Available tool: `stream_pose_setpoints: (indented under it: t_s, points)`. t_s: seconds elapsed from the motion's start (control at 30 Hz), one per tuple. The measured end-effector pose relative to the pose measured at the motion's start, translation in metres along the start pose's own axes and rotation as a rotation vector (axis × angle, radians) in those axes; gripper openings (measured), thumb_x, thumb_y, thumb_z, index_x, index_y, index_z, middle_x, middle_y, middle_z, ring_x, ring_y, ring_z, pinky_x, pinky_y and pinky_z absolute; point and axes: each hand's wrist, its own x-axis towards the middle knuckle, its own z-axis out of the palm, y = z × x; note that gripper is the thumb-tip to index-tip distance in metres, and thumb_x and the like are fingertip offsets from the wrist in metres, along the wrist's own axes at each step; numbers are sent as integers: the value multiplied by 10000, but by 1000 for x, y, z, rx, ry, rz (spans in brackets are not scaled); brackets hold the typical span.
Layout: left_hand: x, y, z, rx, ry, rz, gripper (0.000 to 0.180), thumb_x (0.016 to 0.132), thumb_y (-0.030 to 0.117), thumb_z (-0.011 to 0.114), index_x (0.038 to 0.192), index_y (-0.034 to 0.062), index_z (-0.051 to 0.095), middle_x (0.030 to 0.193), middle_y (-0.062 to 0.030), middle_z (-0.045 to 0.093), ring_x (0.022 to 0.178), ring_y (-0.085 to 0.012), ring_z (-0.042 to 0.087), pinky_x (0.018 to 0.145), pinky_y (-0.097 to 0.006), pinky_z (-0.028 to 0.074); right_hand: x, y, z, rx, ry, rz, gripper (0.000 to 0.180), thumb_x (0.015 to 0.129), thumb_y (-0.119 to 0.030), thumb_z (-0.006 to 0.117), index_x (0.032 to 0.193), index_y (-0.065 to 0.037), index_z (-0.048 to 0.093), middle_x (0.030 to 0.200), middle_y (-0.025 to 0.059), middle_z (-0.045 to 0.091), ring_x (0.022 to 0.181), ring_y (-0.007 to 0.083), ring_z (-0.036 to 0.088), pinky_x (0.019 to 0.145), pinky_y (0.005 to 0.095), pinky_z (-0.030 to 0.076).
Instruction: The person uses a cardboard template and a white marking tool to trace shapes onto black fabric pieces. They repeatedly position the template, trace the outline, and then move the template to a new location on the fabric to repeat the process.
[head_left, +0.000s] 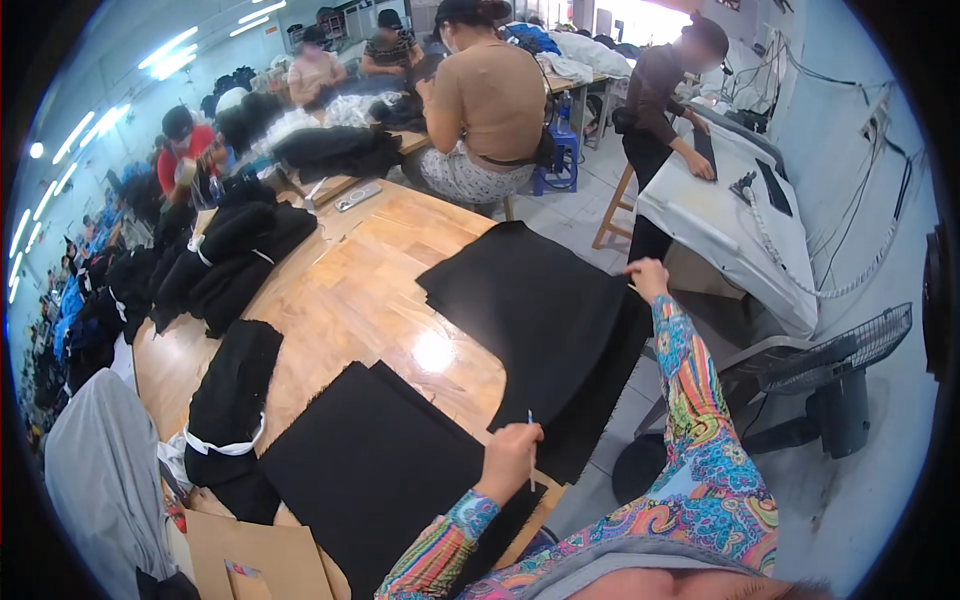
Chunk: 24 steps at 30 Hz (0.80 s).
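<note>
The right hand's point(648, 280) thumb and fingers pinch the far right corner of a black fabric panel point(540, 310), while the left hand point(510, 462) is curled around a slim pen-like stick point(531, 418) that juts up past the knuckles; whether its fingers also grip cloth cannot be told. The panel lies over the right part of a wooden table point(340, 285), its raised right side sloping down toward the table's edge, with more black cloth showing beneath it. Both forearms wear brightly patterned sleeves point(690, 370). Just left of the left hand, a layered stack of black cut panels point(365, 470) lies on the table, one layer slightly offset from another. Beyond it to the left rests a black cloth bundle point(235, 375) tied with a white strip point(222, 446), and farther back a pile of black rolls point(235, 255). A piece of brown cardboard point(250, 562) sits at the near left, beside a draped grey cloth point(105, 470). To the right stands a dark fan point(840, 365); behind it, a co-worker point(655, 100) bends over a white-covered table point(735, 225), hands on a dark strip point(704, 150). Across the wooden table, a person in a tan top point(490, 100) sits facing away.
</note>
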Motion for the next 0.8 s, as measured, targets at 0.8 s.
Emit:
stream_pose_setpoints:
  t_s: [0.8]
  points:
    - [-230,46,-237,131,1054,-878,165,929,142,539,941,-22,549,894,-93,610,790,-142,591,721,-280,492,-199,-264,-30,697,-309,-646,289,779,-79,625,1068,-72,624,1231,124,507,1221,331,374,1024,415,316]
